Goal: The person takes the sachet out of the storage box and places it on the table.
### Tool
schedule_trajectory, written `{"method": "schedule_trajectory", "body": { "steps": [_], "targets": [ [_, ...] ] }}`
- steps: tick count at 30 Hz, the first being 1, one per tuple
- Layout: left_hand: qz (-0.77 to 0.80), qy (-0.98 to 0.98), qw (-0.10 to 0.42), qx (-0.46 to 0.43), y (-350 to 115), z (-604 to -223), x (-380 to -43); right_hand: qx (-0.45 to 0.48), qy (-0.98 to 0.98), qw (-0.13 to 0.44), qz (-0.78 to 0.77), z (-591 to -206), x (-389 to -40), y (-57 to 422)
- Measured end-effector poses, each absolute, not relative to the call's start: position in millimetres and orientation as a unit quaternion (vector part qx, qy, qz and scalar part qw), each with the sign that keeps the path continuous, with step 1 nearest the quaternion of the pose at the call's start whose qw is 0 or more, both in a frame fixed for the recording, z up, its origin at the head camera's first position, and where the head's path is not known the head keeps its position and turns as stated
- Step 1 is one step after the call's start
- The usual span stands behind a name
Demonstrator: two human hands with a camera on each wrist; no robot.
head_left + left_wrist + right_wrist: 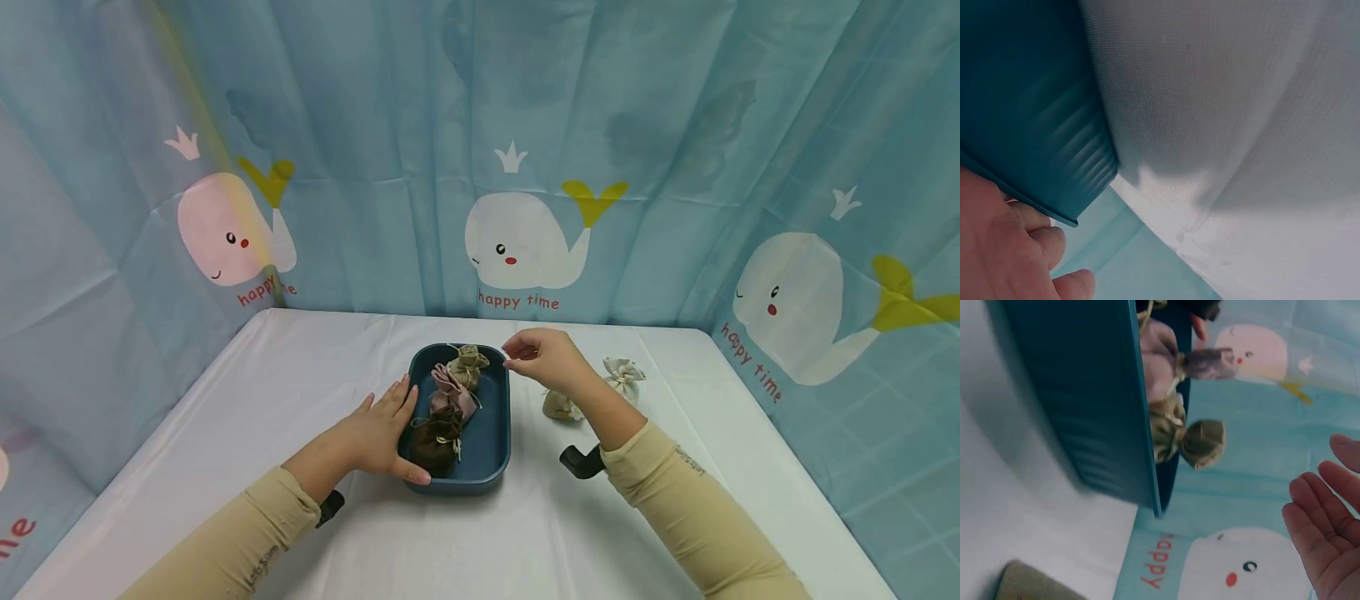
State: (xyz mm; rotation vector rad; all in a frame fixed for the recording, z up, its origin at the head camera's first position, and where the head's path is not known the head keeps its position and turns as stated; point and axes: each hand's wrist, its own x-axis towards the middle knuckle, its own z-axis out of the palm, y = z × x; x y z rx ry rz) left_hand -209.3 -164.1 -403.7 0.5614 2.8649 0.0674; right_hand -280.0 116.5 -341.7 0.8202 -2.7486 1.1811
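Observation:
A dark blue plastic bin (489, 433) stands on the white cloth, with three small drawstring pouches along its left side. The dark brown pouch (432, 448) lies nearest, the dusty pink pouch (454, 403) in the middle, the olive-tan pouch (467, 367) at the far end. My left hand (375, 432) rests on the bin's left rim, fingers spread and fairly straight, thumb at the near left corner. Over the far right rim hovers my right hand (553, 360), holding nothing, its fingers loosely bent; the right wrist view shows its bare fingers (1313, 515).
To the right of the bin lie a tan-green pouch (558, 406) and a whitish pouch (624, 380), both partly behind the right forearm. Black wrist mounts (581, 461) show below the sleeves. A blue curtain (375, 233) with whales surrounds the table's back and sides.

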Motion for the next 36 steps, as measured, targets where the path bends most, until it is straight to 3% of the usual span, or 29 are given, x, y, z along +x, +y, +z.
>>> {"method": "schedule_trajectory", "body": {
  "steps": [12, 21, 36],
  "targets": [
    [0.024, 0.975, 0.107, 0.192, -164.2, -403.3, -209.1, 0.336, -0.867, -0.032, 0.367, -342.7, -276.7, 87.0],
    [0.027, 0.975, 0.105, 0.195, -164.2, -402.1, -209.0, 0.374, -0.844, -0.103, 0.371, -348.0, -281.3, 69.9],
    [0.027, 0.974, 0.107, 0.197, -165.0, -402.8, -210.4, 0.411, -0.839, -0.160, 0.318, -361.0, -288.9, 52.5]
  ]
}}
